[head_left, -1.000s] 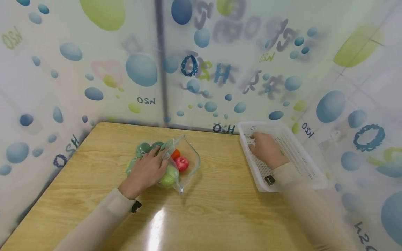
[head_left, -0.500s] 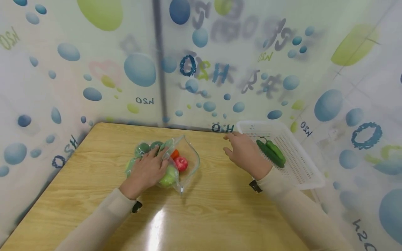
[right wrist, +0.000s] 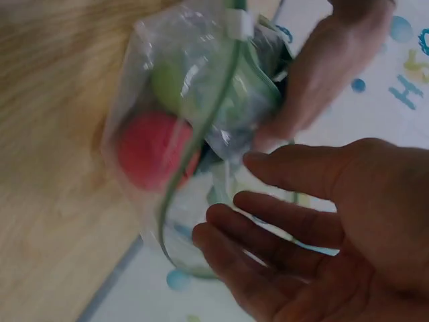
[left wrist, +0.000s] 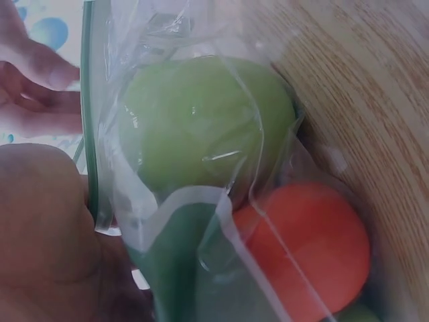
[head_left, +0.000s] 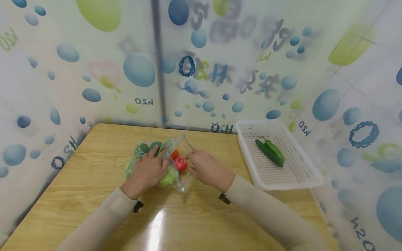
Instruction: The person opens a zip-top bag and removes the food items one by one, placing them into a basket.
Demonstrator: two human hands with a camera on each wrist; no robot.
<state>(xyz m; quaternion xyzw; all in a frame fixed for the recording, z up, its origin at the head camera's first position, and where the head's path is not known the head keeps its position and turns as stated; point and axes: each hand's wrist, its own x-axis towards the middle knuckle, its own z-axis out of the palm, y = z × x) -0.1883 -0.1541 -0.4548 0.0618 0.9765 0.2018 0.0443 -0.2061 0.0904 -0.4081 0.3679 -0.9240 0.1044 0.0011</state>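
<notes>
In the head view, a clear zip bag [head_left: 176, 181] lies on the table, its mouth turned right. My left hand [head_left: 146, 172] lies across it and grips the lifted upper side near the opening. Inside are a red apple-like fruit [head_left: 180, 163], an orange round one [head_left: 175, 153], a light green fruit [left wrist: 208, 124] and dark green round ones [head_left: 142, 149] partly under the hand. My right hand [head_left: 208, 170] is at the bag's mouth. In the right wrist view its fingers [right wrist: 268, 238] are loosely bent with nothing between them, beside the green zip edge [right wrist: 201, 131].
To the right stands a white perforated basket [head_left: 306, 158] holding a cucumber [head_left: 269, 153] and a green pepper [head_left: 275, 150]. The wooden table [head_left: 201, 223] meets a patterned curtain [head_left: 201, 97] at its back edge.
My right hand has come left from the basket to the bag's mouth, uncovering the cucumber and pepper. The left hand has stayed on the bag.
</notes>
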